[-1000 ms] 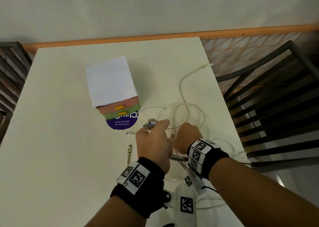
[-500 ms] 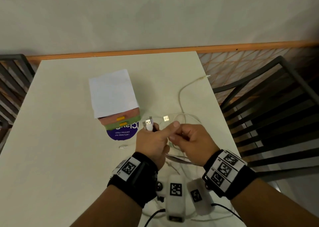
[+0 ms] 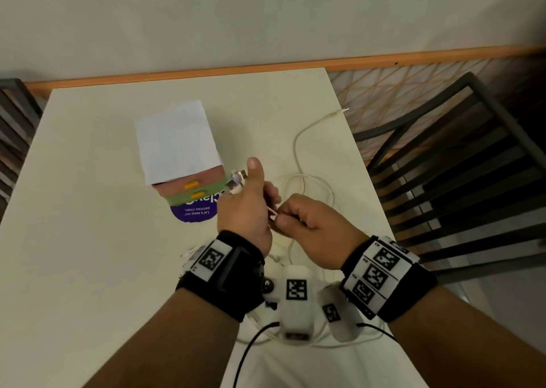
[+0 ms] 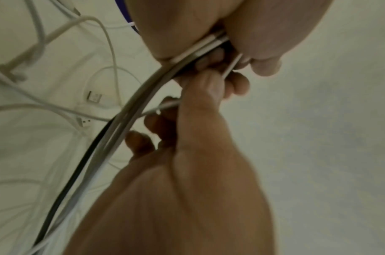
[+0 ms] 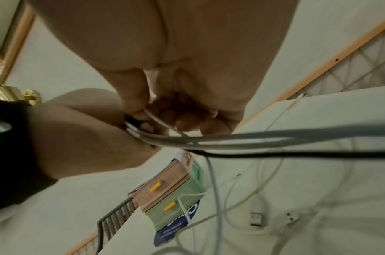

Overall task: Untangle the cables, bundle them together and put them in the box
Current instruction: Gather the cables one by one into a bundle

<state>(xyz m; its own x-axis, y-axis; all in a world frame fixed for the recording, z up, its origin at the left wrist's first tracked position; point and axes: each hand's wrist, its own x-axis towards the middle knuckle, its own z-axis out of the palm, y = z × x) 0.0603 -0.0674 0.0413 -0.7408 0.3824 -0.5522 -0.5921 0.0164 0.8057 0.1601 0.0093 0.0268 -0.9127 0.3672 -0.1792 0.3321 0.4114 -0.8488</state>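
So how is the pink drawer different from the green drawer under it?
The pink drawer sits on top, just under the white paper; the green drawer is at the bottom, resting on a purple sticker. One is pink, the other pale green. Both are shut, ribbed, and have a small yellow handle.

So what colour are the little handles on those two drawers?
Yellow: both drawer handles are yellow, one on the pink drawer, one on the green. The right wrist view shows them best.

A cream table [image 3: 88,240] stands against a pale wall [image 3: 266,18] with an orange rail [image 3: 413,58]; dark slatted chairs [image 3: 472,181], apparently, flank it.
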